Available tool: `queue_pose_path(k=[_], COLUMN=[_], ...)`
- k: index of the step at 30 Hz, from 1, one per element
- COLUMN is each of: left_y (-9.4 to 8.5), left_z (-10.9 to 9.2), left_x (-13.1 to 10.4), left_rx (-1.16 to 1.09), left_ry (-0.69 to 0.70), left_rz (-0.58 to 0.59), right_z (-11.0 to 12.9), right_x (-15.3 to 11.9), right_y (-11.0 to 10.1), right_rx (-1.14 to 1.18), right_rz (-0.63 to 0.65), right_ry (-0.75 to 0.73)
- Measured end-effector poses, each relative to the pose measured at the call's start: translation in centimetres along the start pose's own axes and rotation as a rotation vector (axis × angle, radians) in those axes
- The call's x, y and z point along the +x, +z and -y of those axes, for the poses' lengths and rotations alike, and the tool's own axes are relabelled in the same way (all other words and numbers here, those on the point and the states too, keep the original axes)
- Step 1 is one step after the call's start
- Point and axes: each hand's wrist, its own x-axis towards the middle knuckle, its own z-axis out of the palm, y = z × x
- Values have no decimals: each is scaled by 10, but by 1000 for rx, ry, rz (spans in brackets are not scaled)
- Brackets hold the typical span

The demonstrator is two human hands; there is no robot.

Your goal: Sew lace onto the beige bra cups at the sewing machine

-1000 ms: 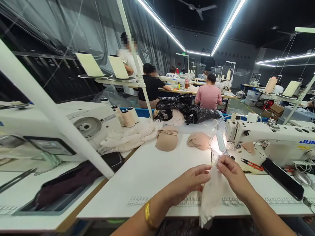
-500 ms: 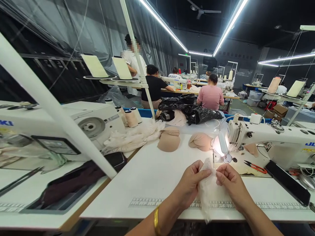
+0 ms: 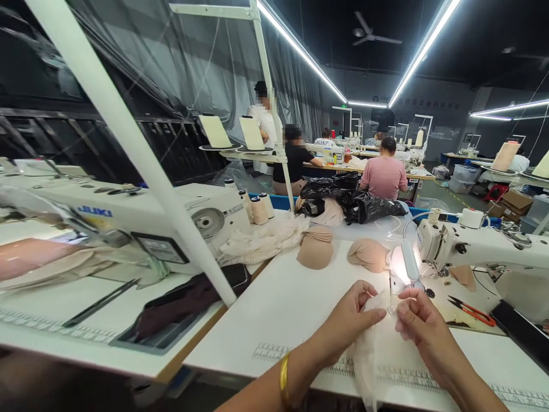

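A piece of sheer white fabric (image 3: 368,349) hangs from my hands above the front of the sewing table. My left hand (image 3: 354,320), with a gold bracelet at the wrist, pinches it between thumb and fingers. Opposite, my right hand (image 3: 422,329) has its thumb and fingertips together at the fabric's upper edge, where a small see-through loop (image 3: 391,309) shows; its exact form is unclear. Just beyond stand the lit lamp (image 3: 409,260) and the head of the sewing machine (image 3: 441,240). Two piles of beige cup-shaped pieces (image 3: 315,249) lie on the table behind my hands.
Red-handled thread snips (image 3: 472,311) and a black phone (image 3: 521,329) lie to the right. A ruler scale (image 3: 278,352) runs along the table's front. On the left are a slanted white post (image 3: 128,154), another sewing machine (image 3: 107,212) and a grey tray (image 3: 158,337). Co-workers sit farther back.
The view has turned left, so the scene sits farther right. My hands still hold the fabric; a clear loop now shows between the fingertips, and the fabric hangs lower in view.
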Motion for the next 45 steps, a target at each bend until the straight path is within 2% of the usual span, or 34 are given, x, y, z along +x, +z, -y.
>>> queue_pose_path(k=[2, 3, 4, 7, 9, 11, 14, 21, 27, 31, 35, 38, 40, 42, 44, 45], left_y=[-25, -41, -59, -112, -139, -156, -165, -166, -163, -160, -153, -136, -117, -94, -70, -59], left_z=[-13, -22, -31, -56, -66, -71, -70, -74, -77, -77, -88, -97, -96, -87, -72, -64], left_x=[15, 25, 37, 75, 97, 114, 131, 147, 150, 149, 139, 120, 102, 79, 56, 45], left_rx=[513, 835, 975, 1175, 1284, 1375, 1484, 1630, 1628, 1561, 1441, 1324, 1219, 1095, 932, 765], left_ry=[77, 126, 143, 115, 45, -28, -113, -164, -151, -142, -31, 110, 170, 179, 155, 128], left_rz=[-33, -93, -172, -382, -464, -476, -427, -324, -300, -356, -506, -659, -702, -634, -473, -372], right_z=[-9, -14, -21, -37, -44, -45, -41, -31, -26, -26, -30, -30, -27, -22, -16, -13], right_x=[9, 13, 18, 28, 30, 29, 25, 20, 18, 21, 24, 24, 23, 22, 20, 20], right_y=[-10, -16, -22, -35, -36, -34, -29, -24, -22, -24, -26, -26, -24, -21, -19, -19], right_rx=[-145, -221, -284, -377, -397, -407, -404, -437, -474, -482, -471, -430, -389, -350, -304, -281], right_rz=[-11, -7, 2, 37, 50, 31, 1, -5, 26, 54, 79, 92, 62, 5, -35, -46], right_ry=[-37, -45, -44, -16, -11, -25, -28, 9, 27, 14, -4, -13, -33, -56, -67, -65])
